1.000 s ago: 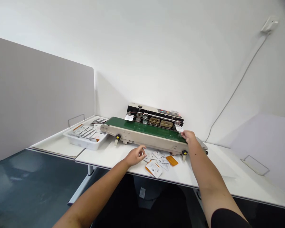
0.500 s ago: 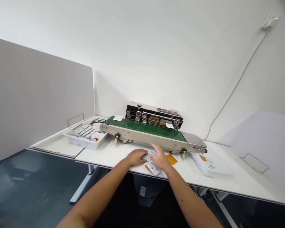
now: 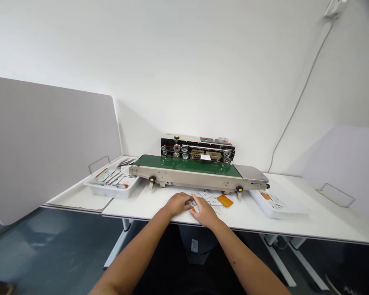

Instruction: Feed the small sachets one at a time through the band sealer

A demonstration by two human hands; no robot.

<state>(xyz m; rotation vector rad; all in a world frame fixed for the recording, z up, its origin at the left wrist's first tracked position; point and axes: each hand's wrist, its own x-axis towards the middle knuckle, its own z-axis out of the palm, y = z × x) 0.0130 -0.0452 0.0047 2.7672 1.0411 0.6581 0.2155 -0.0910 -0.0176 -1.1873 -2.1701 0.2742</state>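
Close together at the front of the table, my left hand (image 3: 177,204) and my right hand (image 3: 204,212) have their fingers curled in around a small white packet (image 3: 193,203) with some orange on it. Much of that packet is hidden by the fingers. Just beyond my right hand lie several flat white printed packets (image 3: 206,194), partly overlapping. An orange pouch (image 3: 225,200) rests to their right. Behind these stands a sealing machine with a green conveyor belt (image 3: 184,164); one white packet (image 3: 205,157) is at its rollers.
On the left stands a white bin (image 3: 109,190) full of packets. A second white tray (image 3: 272,211), with a few packets, sits at the right beneath the conveyor's metal end plate (image 3: 250,173). Grey partitions (image 3: 55,139) flank the table. A cable (image 3: 295,106) runs down the wall.
The packet at the rollers has moved left, and the one at the belt's left end is gone. My hands have drawn closer around a packet; more white packets show beyond my right hand.
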